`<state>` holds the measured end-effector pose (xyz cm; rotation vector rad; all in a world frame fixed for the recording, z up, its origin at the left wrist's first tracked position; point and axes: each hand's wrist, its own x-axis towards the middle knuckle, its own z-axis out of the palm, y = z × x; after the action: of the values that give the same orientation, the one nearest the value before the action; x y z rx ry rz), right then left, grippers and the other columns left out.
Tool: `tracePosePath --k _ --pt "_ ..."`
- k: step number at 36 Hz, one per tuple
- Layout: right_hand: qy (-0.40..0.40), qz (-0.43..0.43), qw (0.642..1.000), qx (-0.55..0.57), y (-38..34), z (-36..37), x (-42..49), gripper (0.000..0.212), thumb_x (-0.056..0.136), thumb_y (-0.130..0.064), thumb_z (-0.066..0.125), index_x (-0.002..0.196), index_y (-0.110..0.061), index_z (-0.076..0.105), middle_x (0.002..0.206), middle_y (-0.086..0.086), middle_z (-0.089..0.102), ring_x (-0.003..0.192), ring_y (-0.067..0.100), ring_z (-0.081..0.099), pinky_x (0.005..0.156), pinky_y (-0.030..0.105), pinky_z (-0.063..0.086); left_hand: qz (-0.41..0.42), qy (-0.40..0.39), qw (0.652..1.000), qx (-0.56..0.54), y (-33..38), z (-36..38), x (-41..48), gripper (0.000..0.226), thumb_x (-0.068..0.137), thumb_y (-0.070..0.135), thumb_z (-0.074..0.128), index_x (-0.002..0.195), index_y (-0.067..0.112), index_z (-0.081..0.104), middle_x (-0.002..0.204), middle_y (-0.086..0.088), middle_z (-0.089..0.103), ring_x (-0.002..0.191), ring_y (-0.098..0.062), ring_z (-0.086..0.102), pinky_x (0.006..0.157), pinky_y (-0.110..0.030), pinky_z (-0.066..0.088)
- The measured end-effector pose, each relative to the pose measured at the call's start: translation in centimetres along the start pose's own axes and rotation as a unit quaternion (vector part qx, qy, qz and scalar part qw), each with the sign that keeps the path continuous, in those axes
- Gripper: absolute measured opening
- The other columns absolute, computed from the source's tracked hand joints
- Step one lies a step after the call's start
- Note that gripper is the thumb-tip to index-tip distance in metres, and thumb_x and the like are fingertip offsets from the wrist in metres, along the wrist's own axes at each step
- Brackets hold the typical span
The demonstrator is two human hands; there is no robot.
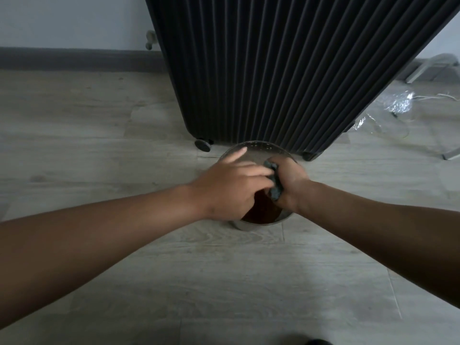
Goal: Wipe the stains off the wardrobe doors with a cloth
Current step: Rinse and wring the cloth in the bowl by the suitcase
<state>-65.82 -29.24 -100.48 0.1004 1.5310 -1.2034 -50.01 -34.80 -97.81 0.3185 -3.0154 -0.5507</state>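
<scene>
A grey-green cloth (275,188) is bunched up over a round metal bowl (258,148) that stands on the floor. My right hand (290,185) grips the cloth in a fist. My left hand (231,188) reaches in from the left over the bowl, its fingers stretched toward the cloth and touching it. Dark liquid (261,210) shows in the bowl below my hands. No wardrobe door is in view.
A large black ribbed suitcase (286,70) on small wheels (202,144) stands just behind the bowl. Crumpled clear plastic (395,105) and a thin cord lie on the floor at the right. The floor is pale wood planks (99,133), with a grey skirting board (74,58) along the wall.
</scene>
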Motion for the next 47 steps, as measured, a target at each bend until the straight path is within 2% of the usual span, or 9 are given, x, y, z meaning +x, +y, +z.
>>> tracePosePath --k 3,7,16,21,26,31,36,44,47 --pt "-0.004 0.001 1.0 -0.001 -0.1 0.0 0.7 0.017 0.088 -0.018 0.052 0.072 -0.014 0.058 0.057 0.004 0.054 0.043 0.015 0.043 0.039 0.022 0.026 -0.05 0.065 0.997 0.015 -1.3 0.8 0.0 0.039 0.094 0.044 0.064 0.123 0.018 0.068 0.126 -0.001 0.064 0.117 -0.022 0.058 0.104 -0.05 0.047" --pt "-0.078 0.005 0.996 0.044 0.0 1.3 0.4 0.02 0.091 -0.02 0.047 0.083 -0.012 0.064 0.077 0.011 0.06 0.061 0.024 0.055 0.059 0.029 0.042 -0.063 0.114 0.991 0.034 -1.0 1.8 0.4 0.049 0.084 0.061 0.065 0.098 0.014 0.066 0.101 -0.002 0.061 0.094 -0.021 0.056 0.077 -0.033 0.04" --pt "-0.184 0.087 0.974 0.096 -0.5 1.3 -0.7 0.046 0.092 -0.038 0.041 0.099 -0.005 0.072 0.095 0.014 0.07 0.087 0.029 0.068 0.083 0.039 0.049 0.058 0.175 0.975 0.125 -2.0 0.9 0.5 0.039 0.09 0.048 0.065 0.091 0.01 0.069 0.099 -0.006 0.065 0.095 -0.026 0.062 0.085 -0.044 0.047" --pt "-0.29 0.196 0.937 -0.011 -0.7 0.1 -0.4 0.084 0.089 -0.081 0.031 0.147 -0.024 0.052 0.152 0.03 0.042 0.142 0.047 0.037 0.115 0.075 0.0 0.185 0.169 0.959 0.134 -3.6 0.0 0.7 0.025 0.102 0.003 0.054 0.081 0.008 0.066 0.082 -0.006 0.061 0.079 -0.026 0.058 0.079 -0.04 0.05" --pt "-0.317 0.17 0.932 -0.038 -1.5 -0.1 -1.6 0.057 0.104 -0.05 0.042 0.143 -0.01 0.055 0.141 0.03 0.054 0.133 0.046 0.051 0.117 0.055 0.035 0.253 0.163 0.944 0.137 -4.2 0.1 0.4 0.027 0.101 -0.001 0.056 0.077 0.007 0.067 0.077 -0.007 0.06 0.073 -0.026 0.059 0.075 -0.036 0.049" --pt "-0.242 0.127 0.96 -0.063 -1.9 0.2 -1.6 0.031 0.105 -0.016 0.046 0.124 0.002 0.062 0.108 0.021 0.07 0.091 0.026 0.072 0.079 0.038 0.063 0.249 0.135 0.949 0.135 -4.9 1.0 -0.2 0.017 0.102 0.007 0.061 0.104 0.003 0.077 0.103 -0.009 0.075 0.092 -0.027 0.073 0.078 -0.041 0.062" --pt "-0.169 0.044 0.983 -0.062 -4.3 0.1 -1.1 0.032 0.1 -0.002 0.05 0.132 0.005 0.053 0.107 0.021 0.065 0.078 0.021 0.071 0.059 0.029 0.062 0.13 0.188 0.973 0.039 -4.8 0.3 -1.8 0.03 0.1 0.0 0.051 0.121 0.0 0.072 0.116 -0.015 0.073 0.101 -0.023 0.07 0.084 -0.032 0.06" --pt "-0.233 -0.03 0.966 -0.109 -5.0 0.1 -1.8 0.021 0.106 -0.03 0.05 0.103 -0.011 0.055 0.067 -0.001 0.043 0.055 0.008 0.035 0.039 0.016 0.027 -0.261 0.221 0.93 -0.134 -5.9 2.9 -3.4 0.028 0.101 0.008 0.054 0.127 0.005 0.064 0.124 -0.007 0.06 0.113 -0.015 0.059 0.1 -0.034 0.051" --pt "-0.237 -0.047 0.959 -0.148 -4.6 0.9 -2.3 0.027 0.105 -0.038 0.05 0.094 -0.014 0.054 0.064 -0.003 0.039 0.052 0.008 0.032 0.037 0.017 0.023 -0.331 0.162 0.915 -0.163 -5.5 3.8 -2.8 0.03 0.106 0.011 0.043 0.082 0.011 0.062 0.088 0.0 0.06 0.082 -0.004 0.054 0.078 -0.031 0.045"
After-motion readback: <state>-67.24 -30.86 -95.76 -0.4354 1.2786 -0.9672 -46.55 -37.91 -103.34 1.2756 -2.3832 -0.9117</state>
